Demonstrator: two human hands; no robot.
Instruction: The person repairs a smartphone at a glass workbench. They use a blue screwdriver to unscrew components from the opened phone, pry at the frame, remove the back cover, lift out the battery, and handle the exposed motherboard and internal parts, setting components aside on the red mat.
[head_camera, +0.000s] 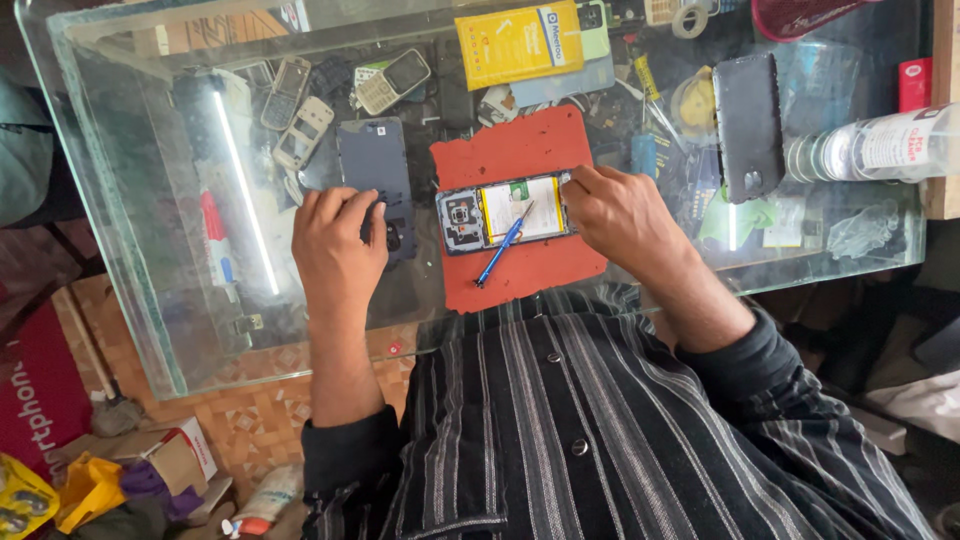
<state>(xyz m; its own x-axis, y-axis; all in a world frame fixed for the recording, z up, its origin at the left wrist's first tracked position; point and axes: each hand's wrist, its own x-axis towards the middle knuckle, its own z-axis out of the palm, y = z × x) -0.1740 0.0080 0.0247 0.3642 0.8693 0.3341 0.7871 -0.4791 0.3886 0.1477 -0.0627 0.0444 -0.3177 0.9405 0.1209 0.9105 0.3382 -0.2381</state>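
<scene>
An opened smartphone (505, 212) lies on a red mat (520, 150) on the glass counter, its battery and boards exposed. A blue tool (500, 250) rests slanted across the phone and the mat. My right hand (625, 215) presses on the phone's right end with thumb and fingertips. Left of the mat lies a dark phone back cover (372, 160). My left hand (338, 245) rests on the lower part of that cover, fingers curled over a small black part (390, 232).
Old keypad phones (392, 80) and phone shells (300, 130) lie inside the glass case (140, 250). A yellow box (518, 42), a black phone (748, 125), a white bottle (890, 145) and small clutter sit at the back and right. Boxes and bags lie on the floor at lower left.
</scene>
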